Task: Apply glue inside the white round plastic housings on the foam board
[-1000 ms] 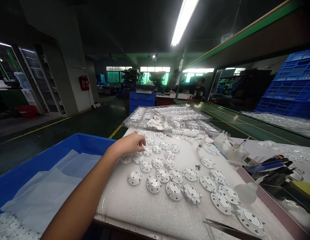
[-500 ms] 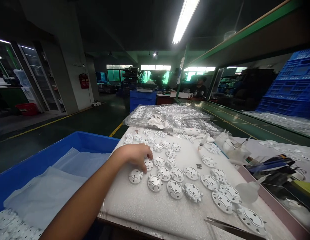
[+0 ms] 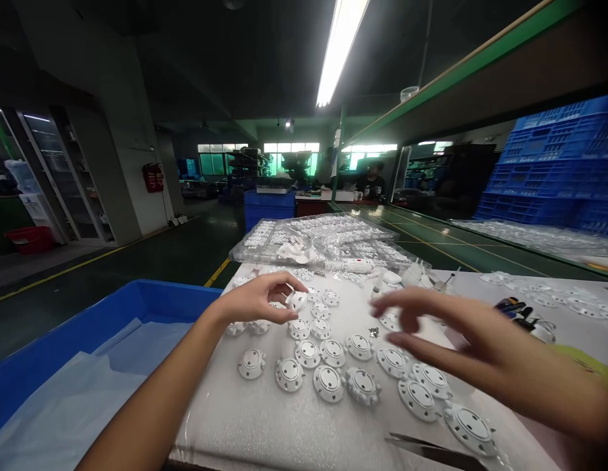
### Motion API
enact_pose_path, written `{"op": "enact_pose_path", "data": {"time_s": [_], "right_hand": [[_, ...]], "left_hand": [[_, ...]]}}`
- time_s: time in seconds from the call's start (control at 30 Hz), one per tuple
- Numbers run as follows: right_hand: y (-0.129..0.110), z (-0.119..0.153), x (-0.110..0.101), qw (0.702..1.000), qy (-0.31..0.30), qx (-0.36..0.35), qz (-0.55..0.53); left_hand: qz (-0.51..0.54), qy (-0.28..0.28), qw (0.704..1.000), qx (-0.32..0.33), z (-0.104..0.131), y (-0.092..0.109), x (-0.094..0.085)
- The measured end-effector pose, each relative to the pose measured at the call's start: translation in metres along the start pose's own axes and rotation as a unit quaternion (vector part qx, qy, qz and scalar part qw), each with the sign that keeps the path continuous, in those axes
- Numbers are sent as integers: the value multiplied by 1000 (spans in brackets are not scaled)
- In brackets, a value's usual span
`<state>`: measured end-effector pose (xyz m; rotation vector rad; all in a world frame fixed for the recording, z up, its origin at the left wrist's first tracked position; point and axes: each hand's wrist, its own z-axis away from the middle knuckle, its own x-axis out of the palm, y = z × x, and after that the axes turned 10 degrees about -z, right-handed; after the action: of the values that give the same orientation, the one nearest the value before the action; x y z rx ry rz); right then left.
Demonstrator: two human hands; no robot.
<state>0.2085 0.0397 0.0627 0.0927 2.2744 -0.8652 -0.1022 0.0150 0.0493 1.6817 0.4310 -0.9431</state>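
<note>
My left hand [image 3: 267, 297] grips a small round white plastic part [image 3: 297, 300] between thumb and fingers, tilted and lifted above the table. My right hand [image 3: 446, 327] is slightly blurred, its fingers apart and nothing between them, over the right side of the work surface. Below and between my hands lie several round white plastic discs [image 3: 328, 383] with dark holes and small tabs round their rims. A little heap of tiny dark metal pieces [image 3: 373, 333] sits near my right fingertips. Tweezers [image 3: 431, 450] rest at the front edge.
A blue bin [image 3: 152, 291] with white sheets stands at the left. Clear trays [image 3: 328, 229] of white parts lie at the back of the foam-covered table [image 3: 265, 425]. Blue crates [image 3: 544, 163] are stacked at the right. A person [image 3: 372, 180] is in the background.
My left hand has risen from the table with a white disc in it. My right hand has come into view from the right. The camera view has shifted slightly.
</note>
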Motion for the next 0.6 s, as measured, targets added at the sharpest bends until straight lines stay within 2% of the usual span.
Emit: {"op": "enact_pose_path", "data": {"time_s": [0.03,0.07,0.17,0.27,0.33,0.4,0.47,0.53,0.6], "right_hand": [[-1,-19,8,991,-136,6,-4],[-1,-35,18,982,-188,-1,-24],[5,-63,54,974,-210,-58,-69],[18,-60,80,980,-159,-96,-67],[26,-52,85,990,-93,-73,-73],[32,-47,83,993,-11,-15,-115],[37,-46,79,983,60,52,-168],[41,-48,75,969,95,104,-204],[44,-50,73,958,105,139,-229]], "left_hand": [[37,12,999,3,-2,1,4],[78,18,997,7,-4,2,9],[205,17,978,18,-13,3,25],[261,-1,965,13,-18,3,32],[215,34,976,-3,-17,1,28],[84,129,987,-36,-15,-5,22],[-91,206,971,-83,-15,-14,15],[-207,214,947,-123,-21,-25,10],[-238,190,941,-144,-35,-37,5]]}}
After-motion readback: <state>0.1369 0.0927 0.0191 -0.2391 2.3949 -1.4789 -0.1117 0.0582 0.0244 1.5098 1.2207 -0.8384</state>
